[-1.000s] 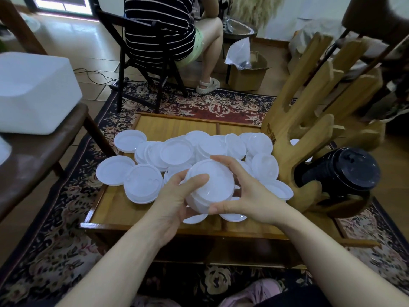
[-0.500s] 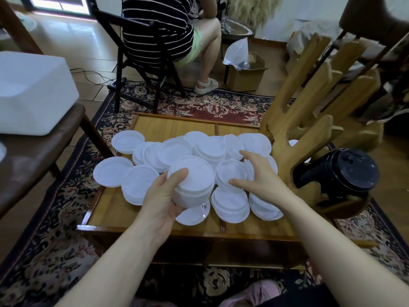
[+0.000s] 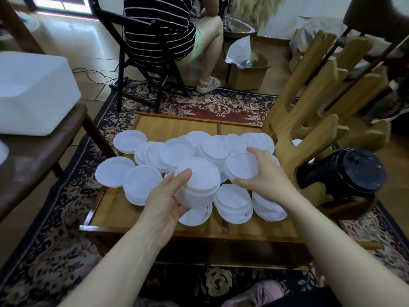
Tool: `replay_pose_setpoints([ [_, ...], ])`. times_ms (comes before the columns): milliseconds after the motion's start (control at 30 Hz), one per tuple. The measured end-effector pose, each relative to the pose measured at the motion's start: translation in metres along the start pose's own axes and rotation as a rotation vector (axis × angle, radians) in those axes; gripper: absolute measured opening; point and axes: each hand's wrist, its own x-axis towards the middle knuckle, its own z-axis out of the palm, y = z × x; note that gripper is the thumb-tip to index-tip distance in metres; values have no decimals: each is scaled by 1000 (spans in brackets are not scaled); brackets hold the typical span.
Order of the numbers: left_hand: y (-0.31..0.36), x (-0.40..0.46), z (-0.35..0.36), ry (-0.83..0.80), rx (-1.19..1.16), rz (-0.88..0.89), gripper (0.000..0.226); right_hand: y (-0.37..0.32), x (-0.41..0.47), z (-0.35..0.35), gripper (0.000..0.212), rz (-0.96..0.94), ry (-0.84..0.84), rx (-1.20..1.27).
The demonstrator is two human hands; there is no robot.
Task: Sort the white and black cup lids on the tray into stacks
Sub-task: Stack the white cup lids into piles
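Note:
My left hand [image 3: 164, 201] grips a stack of white lids [image 3: 198, 181] above the front middle of the wooden tray [image 3: 115, 214]. Just to its right, my right hand [image 3: 264, 176] pinches a single white lid [image 3: 241, 166] by its rim, lifted a little above the pile. Several loose white lids [image 3: 174, 151] cover the tray's middle and back, and short stacks [image 3: 233, 203] lie at the front. A stack of black lids [image 3: 352, 170] rests on its side at the far right, in the base of a wooden rack [image 3: 309, 120].
A brown table with a white box [image 3: 31, 94] stands to the left. A person sits on a black chair [image 3: 141, 60] behind the tray. A cardboard box [image 3: 249, 74] is on the floor at the back. A patterned rug [image 3: 55, 258] lies under everything.
My right hand let go of the white stack, reached right over the pile and picked up a single white lid. My left hand kept the stack and shifted slightly left.

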Motion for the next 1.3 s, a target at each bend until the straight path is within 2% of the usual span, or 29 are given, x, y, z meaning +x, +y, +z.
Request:
replay_pose_setpoints([
  [133,1,-3,3,-21,25,-32,45,-6,-19,-31,89,-74,-122,278],
  [333,0,-8,5,-99,97,-58,35,-17,-34,-50,84,-241,-294,350],
  [467,-3,-10,8,-164,191,-58,31,-22,-37,-43,82,-361,-430,283],
  [600,-5,-11,10,-169,214,-74,34,-25,-40,-30,81,-386,-508,294],
  [733,-5,-10,8,-174,232,-67,36,-34,-42,-18,59,-294,-403,406],
  [833,-7,-9,8,-165,261,-51,39,-39,-43,-14,57,-291,-327,441],
  [1033,-7,-8,8,-135,251,-76,46,-38,-44,-16,57,-324,-324,379],
  [1300,-7,-10,9,-182,263,-62,42,-36,-43,-5,65,-422,-205,248],
])
